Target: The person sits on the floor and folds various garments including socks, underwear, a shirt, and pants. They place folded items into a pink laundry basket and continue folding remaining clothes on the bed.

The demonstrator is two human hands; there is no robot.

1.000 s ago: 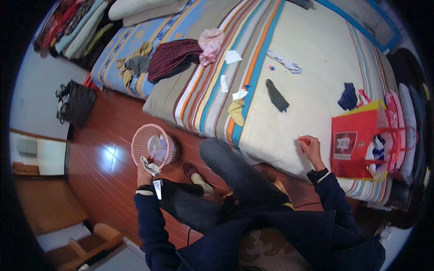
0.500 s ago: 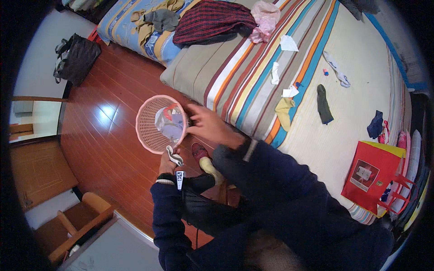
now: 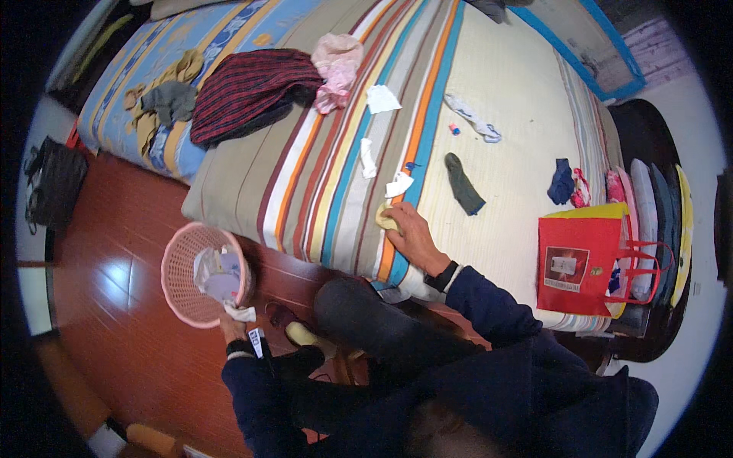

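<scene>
Low at the left, my left hand [image 3: 231, 327] is closed round a small white-and-grey sock [image 3: 242, 313], right against the near rim of a pink plastic basket [image 3: 182, 294]. Whether it also grips the rim, I cannot tell. Inside the basket are pale, crumpled scraps [image 3: 221, 275]. My right hand [image 3: 420, 243] reaches over the bed's edge, its fingers closed on a yellow sock [image 3: 386, 218] that is partly hidden. Just beyond that sock lie a white piece of paper [image 3: 398, 185] and a white sock [image 3: 368, 159]. A dark green sock [image 3: 463, 185] rests to the right.
On the striped bed [image 3: 305, 187] lie a dark red checked garment [image 3: 252, 91], a pink cloth [image 3: 336, 65], a patterned white sock [image 3: 473, 120] and a navy sock [image 3: 561, 182]. A red bag [image 3: 561, 267] stands at its right end. A black bag [image 3: 57, 183] is at the far left.
My right hand has left the basket's side and moved right onto the bed, where it has taken hold of the yellow sock. My left hand stays at the basket's rim. The view has swung right.
</scene>
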